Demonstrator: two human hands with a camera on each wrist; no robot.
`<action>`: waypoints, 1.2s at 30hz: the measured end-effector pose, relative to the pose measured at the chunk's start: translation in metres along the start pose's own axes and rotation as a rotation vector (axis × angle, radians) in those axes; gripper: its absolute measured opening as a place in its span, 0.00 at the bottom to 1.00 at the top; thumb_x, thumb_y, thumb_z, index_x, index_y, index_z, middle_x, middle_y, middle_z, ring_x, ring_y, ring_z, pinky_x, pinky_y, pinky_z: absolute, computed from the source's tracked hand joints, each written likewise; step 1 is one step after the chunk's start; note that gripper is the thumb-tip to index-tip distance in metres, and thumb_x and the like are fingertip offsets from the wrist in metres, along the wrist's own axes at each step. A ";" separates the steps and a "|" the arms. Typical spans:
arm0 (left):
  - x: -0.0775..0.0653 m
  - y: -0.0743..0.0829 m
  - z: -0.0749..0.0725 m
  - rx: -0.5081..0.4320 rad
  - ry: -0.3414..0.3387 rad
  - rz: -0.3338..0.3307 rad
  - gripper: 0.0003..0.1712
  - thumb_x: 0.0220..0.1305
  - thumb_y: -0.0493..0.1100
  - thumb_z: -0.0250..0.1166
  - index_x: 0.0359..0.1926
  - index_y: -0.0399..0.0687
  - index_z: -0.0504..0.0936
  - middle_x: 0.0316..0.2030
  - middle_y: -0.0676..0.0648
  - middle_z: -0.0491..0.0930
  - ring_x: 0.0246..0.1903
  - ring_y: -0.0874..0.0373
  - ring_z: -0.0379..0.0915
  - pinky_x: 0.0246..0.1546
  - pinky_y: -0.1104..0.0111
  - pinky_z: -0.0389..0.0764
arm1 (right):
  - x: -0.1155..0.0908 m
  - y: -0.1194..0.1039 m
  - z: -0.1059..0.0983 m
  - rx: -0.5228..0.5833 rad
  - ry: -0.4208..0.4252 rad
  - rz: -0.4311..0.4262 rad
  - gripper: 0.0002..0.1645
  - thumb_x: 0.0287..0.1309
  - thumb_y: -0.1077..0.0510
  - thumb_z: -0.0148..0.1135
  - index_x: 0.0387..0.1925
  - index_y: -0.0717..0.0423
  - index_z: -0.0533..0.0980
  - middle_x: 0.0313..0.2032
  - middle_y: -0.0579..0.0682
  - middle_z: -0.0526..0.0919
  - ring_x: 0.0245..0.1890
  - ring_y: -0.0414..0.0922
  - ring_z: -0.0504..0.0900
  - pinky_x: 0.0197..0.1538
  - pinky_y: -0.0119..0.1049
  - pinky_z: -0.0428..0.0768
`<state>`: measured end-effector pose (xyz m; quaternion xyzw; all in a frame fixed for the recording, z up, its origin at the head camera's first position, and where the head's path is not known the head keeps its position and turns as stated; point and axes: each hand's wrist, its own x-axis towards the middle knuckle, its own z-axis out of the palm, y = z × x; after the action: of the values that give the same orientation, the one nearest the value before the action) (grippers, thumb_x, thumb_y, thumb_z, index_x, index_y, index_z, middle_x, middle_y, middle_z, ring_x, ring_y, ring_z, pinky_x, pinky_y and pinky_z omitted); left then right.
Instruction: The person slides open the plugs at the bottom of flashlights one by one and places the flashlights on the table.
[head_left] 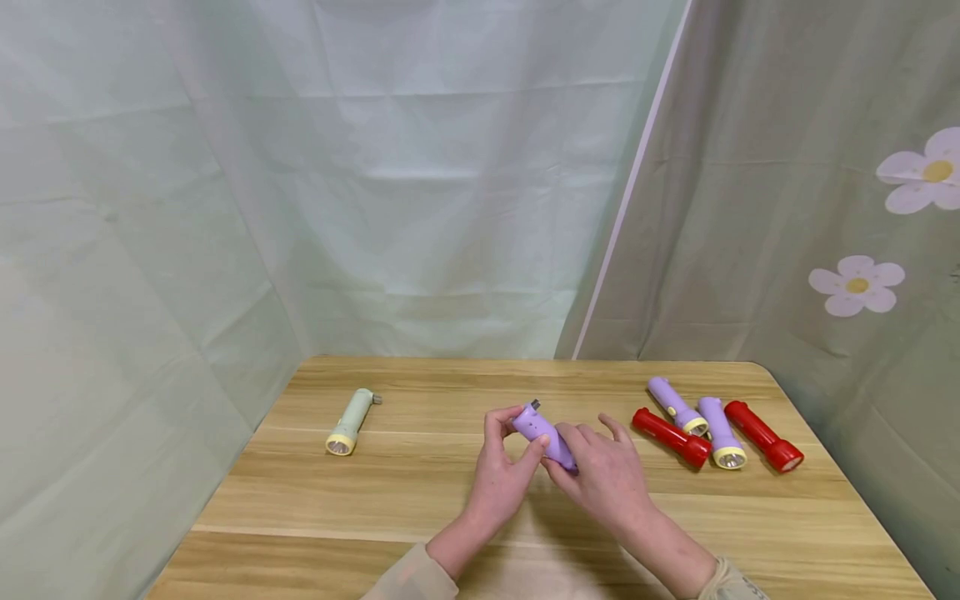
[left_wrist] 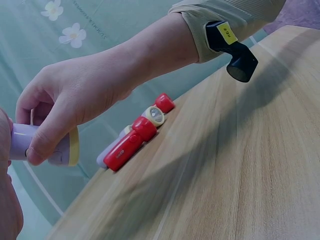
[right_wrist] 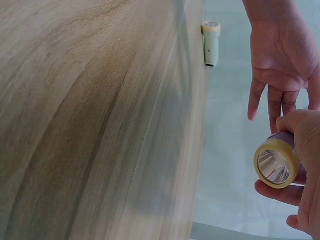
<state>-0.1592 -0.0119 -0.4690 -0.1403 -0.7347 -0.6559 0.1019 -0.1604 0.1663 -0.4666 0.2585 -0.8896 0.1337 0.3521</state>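
Observation:
A purple flashlight (head_left: 550, 442) is held between both hands above the middle of the table, its dark plug prongs (head_left: 535, 404) sticking out at the upper left end. My left hand (head_left: 498, 479) pinches that end, thumb on the body. At the lens end, my right hand (head_left: 611, 477) grips the body with thumb and fingers. The right wrist view shows the yellow rim and lens (right_wrist: 276, 164) facing out of the right hand's grip. A mint green flashlight (head_left: 352, 421) lies to the left, its own plug turned out sideways.
Right of the hands lies a cluster: a red flashlight (head_left: 671, 437), a purple one (head_left: 675, 404), another purple one (head_left: 720, 432) and another red one (head_left: 763, 435). The wooden table (head_left: 315, 517) ends at hanging curtains (head_left: 450, 208) behind and at the sides.

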 end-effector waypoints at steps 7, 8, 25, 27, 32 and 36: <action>0.000 -0.001 0.000 0.008 0.001 0.003 0.29 0.68 0.50 0.70 0.64 0.57 0.66 0.54 0.52 0.78 0.61 0.52 0.69 0.59 0.47 0.67 | -0.001 -0.001 0.000 0.002 -0.001 0.010 0.24 0.52 0.45 0.76 0.46 0.53 0.80 0.31 0.47 0.86 0.27 0.45 0.86 0.62 0.64 0.70; 0.000 -0.001 0.000 0.008 0.001 0.002 0.29 0.68 0.50 0.69 0.64 0.57 0.66 0.54 0.52 0.78 0.61 0.52 0.69 0.59 0.48 0.67 | -0.001 -0.001 0.000 0.003 0.001 0.010 0.24 0.52 0.44 0.76 0.46 0.52 0.80 0.31 0.47 0.86 0.27 0.45 0.86 0.62 0.65 0.70; -0.002 0.001 0.000 0.005 -0.012 -0.005 0.28 0.69 0.51 0.69 0.64 0.58 0.67 0.55 0.52 0.78 0.59 0.53 0.70 0.58 0.51 0.68 | 0.000 -0.002 -0.001 -0.006 0.014 0.006 0.25 0.50 0.43 0.77 0.44 0.52 0.80 0.31 0.48 0.86 0.36 0.51 0.85 0.65 0.69 0.64; -0.002 0.001 0.000 0.007 -0.013 -0.003 0.28 0.69 0.51 0.69 0.64 0.58 0.67 0.55 0.52 0.78 0.59 0.53 0.70 0.57 0.51 0.69 | 0.000 -0.001 -0.001 -0.008 0.021 -0.001 0.24 0.50 0.43 0.77 0.43 0.52 0.81 0.31 0.48 0.86 0.36 0.51 0.84 0.64 0.69 0.64; -0.001 0.000 0.000 0.016 -0.020 -0.002 0.28 0.69 0.52 0.68 0.65 0.60 0.67 0.56 0.52 0.77 0.59 0.52 0.70 0.56 0.51 0.70 | 0.000 -0.001 -0.002 -0.008 0.040 -0.013 0.24 0.49 0.44 0.78 0.42 0.53 0.81 0.30 0.50 0.87 0.37 0.53 0.84 0.64 0.70 0.64; -0.002 0.000 -0.001 0.018 -0.033 -0.005 0.28 0.71 0.52 0.67 0.66 0.61 0.66 0.58 0.52 0.76 0.59 0.51 0.70 0.55 0.49 0.72 | 0.000 -0.001 -0.002 -0.009 0.038 -0.011 0.24 0.48 0.44 0.78 0.41 0.54 0.81 0.30 0.50 0.87 0.38 0.53 0.83 0.65 0.70 0.64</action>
<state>-0.1576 -0.0126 -0.4698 -0.1483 -0.7426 -0.6470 0.0893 -0.1587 0.1660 -0.4654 0.2592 -0.8819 0.1324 0.3709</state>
